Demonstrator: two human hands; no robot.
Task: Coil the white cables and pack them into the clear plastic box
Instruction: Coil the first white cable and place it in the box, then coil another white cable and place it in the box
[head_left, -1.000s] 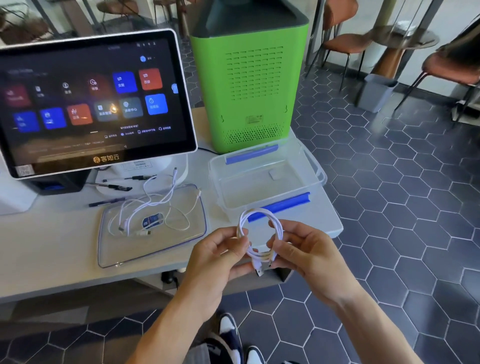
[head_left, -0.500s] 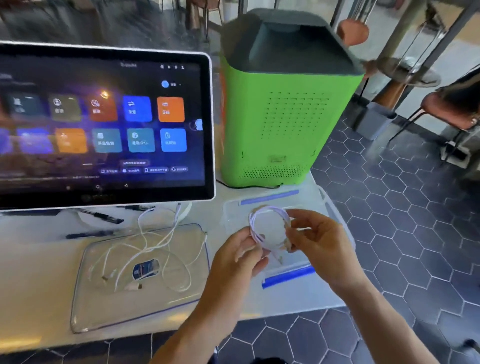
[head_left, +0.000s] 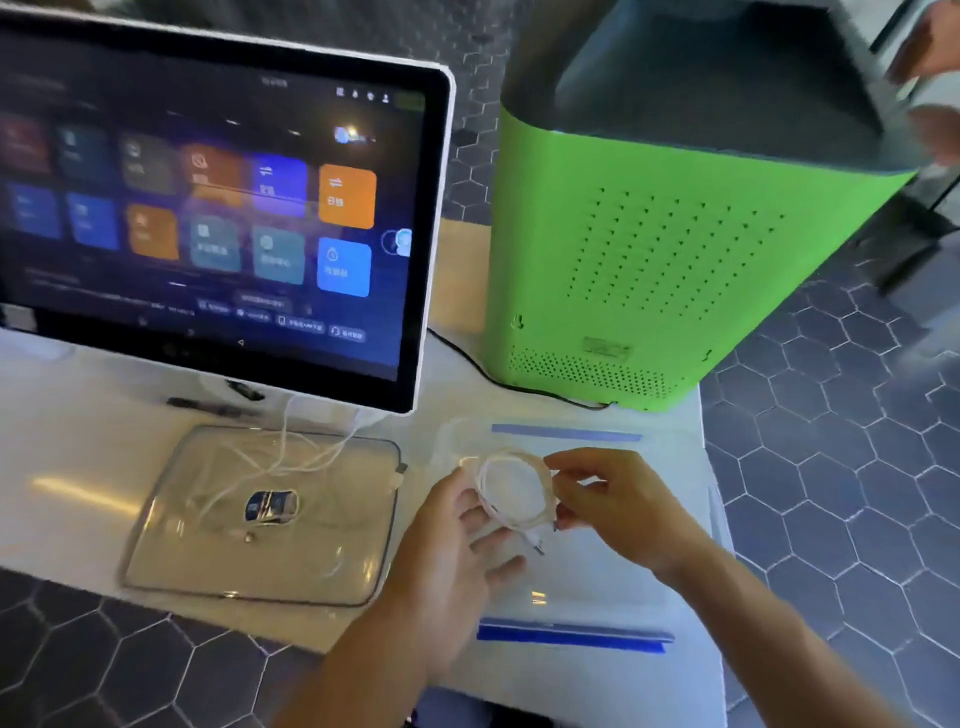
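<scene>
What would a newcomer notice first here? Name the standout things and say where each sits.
The bright green machine at the table's far right corner grabs the eye, with the lit touchscreen to its left. Nearer, both hands, left hand and right hand, hold a coiled white cable above the clear plastic box.

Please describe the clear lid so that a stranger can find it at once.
Start at the big touchscreen monitor. Just in front of its base, the clear lid lies flat on the white table. Unlike the clear plastic box to its right, it holds loose, uncoiled white cables.
</scene>
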